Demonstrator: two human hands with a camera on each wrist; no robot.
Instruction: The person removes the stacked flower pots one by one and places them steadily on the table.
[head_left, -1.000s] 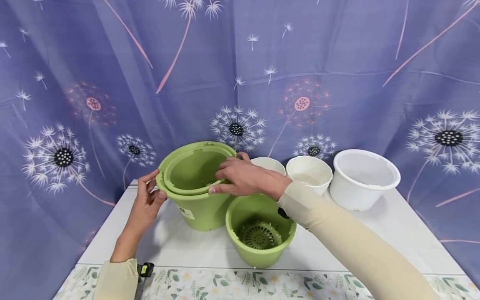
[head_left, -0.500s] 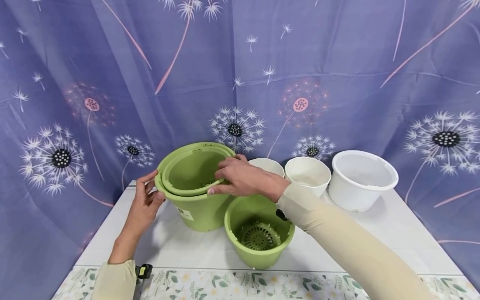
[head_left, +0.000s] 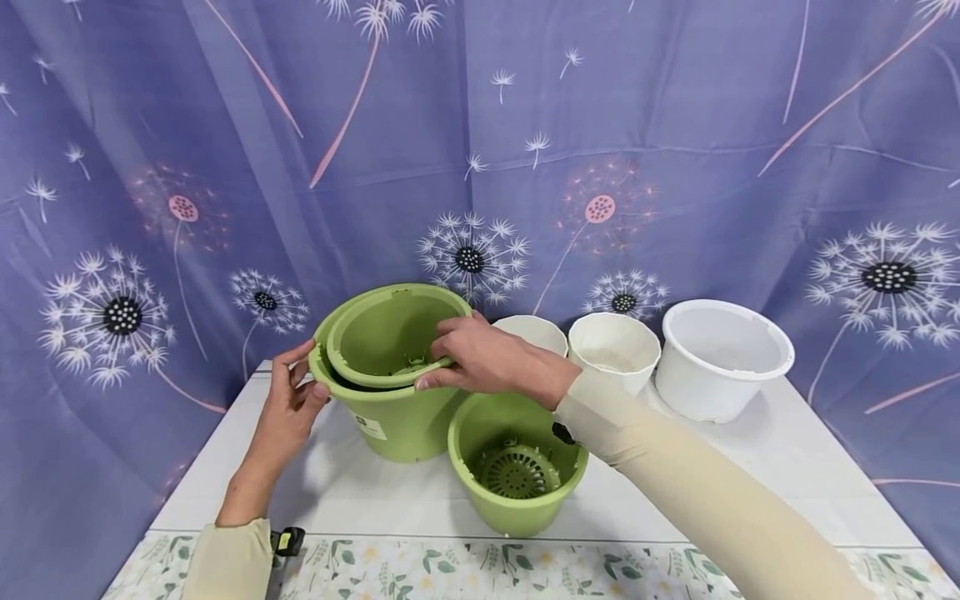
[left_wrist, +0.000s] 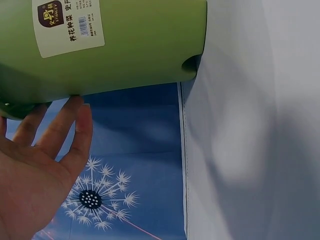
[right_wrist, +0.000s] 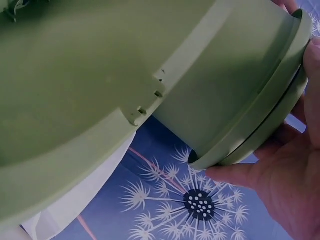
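A large green flower pot, with a label on its side, stands on the left of the table. A second green flower pot sits nested inside it, slightly tilted, with a dark gap between the rims at front left. My left hand holds the outer pot's left rim, thumb in front and fingers behind. Over the right side of the inner pot's rim, my right hand curls its fingers inside with the thumb outside. In the right wrist view, this hand is beside both rims.
A smaller green pot with a slotted base stands in front, below my right wrist. Two white faceted pots and a larger white round pot line the back right. A purple dandelion curtain hangs behind.
The inner pot has risen slightly and shifted up and right within the outer pot, widening the gap at front left. Both hands keep nearly the same places.
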